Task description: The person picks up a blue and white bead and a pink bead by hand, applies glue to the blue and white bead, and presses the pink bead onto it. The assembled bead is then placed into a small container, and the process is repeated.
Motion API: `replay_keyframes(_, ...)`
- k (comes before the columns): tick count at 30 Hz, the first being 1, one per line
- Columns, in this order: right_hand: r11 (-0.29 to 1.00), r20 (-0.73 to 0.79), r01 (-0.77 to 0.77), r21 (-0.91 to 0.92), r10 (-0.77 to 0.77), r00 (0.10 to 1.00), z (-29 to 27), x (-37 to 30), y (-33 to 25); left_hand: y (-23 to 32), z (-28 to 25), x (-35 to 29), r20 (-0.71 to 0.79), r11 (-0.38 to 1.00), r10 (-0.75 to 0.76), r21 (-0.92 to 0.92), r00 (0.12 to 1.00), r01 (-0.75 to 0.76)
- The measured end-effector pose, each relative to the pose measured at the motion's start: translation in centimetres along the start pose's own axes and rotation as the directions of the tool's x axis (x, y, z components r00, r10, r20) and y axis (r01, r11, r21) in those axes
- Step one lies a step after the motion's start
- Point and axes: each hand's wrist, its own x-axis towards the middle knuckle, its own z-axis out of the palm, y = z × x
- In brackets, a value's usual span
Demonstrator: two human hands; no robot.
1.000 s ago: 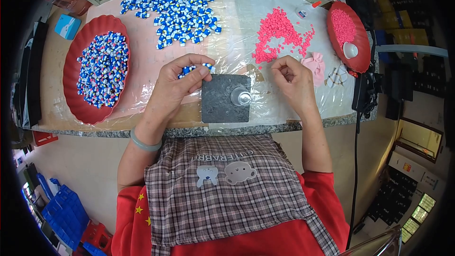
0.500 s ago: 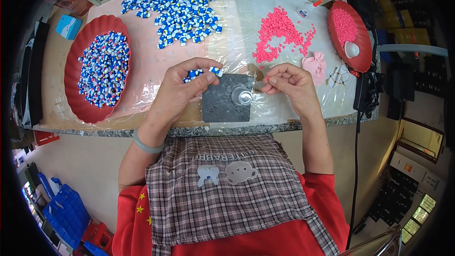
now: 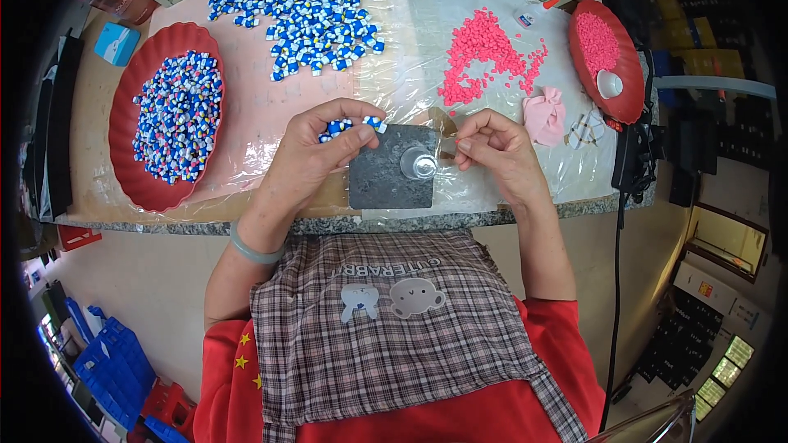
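In the head view, clock directions are taken from the dark grey, square, flat slab [image 3: 373, 184] on the plastic-covered table, twelve pointing away from the person. The left hand [image 3: 308, 143], at ten o'clock, pinches a small blue-and-white moulded piece [image 3: 374, 124] between thumb and forefinger, just over the slab's upper left corner; similar pieces [image 3: 335, 129] sit in its curled fingers. The right hand [image 3: 501, 150], between two and three, has thumb and forefinger closed together; I cannot tell whether they hold anything.

A small, clear, round cup [image 3: 419, 165] stands on the slab's three o'clock side, in the way between the hands. A blue-and-white heap [image 3: 324, 20] spreads at eleven, loose pink bits [image 3: 483, 37] at one. A red, scalloped, oval dish [image 3: 164, 193] of mixed pieces lies between nine and ten. At two, past a knotted pink cloth [image 3: 543, 117], another red dish [image 3: 630, 82] holds pink bits and a small white cup [image 3: 608, 85].
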Motion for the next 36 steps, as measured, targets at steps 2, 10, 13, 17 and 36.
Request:
replay_keyframes(2, 1.000, -0.007, -0.007, 0.012, 0.007, 1.000, 0.0, 0.0, 0.0, 0.0, 0.0, 0.0, -0.001, 1.000, 0.005, 0.003, 1.000, -0.005)
replay_keyframes(10, 0.991, 0.009, -0.061, 0.119, 0.060, 0.998, -0.4, 0.0, 0.0, 0.0, 0.1, 0.0, 0.000, 1.000, 0.007, 0.008, 1.000, -0.007)
replay_keyframes(13, 0.988, 0.006, -0.083, 0.129, 0.083, 0.997, -0.2, -0.1, -0.1, 0.0, 0.2, 0.0, -0.006, 1.000, 0.006, 0.011, 1.000, -0.006)
replay_keyframes(17, 0.984, 0.037, -0.096, 0.149, 0.092, 0.995, 0.3, -0.5, -0.5, 0.0, 0.2, 0.0, -0.002, 1.000, 0.025, 0.016, 1.000, -0.025)
replay_keyframes(36, 0.999, -0.027, -0.044, -0.015, 0.043, 0.999, 3.3, -1.6, -1.1, -0.5, 0.6, -0.3, 0.029, 0.997, 0.046, 0.067, 0.999, -0.048)
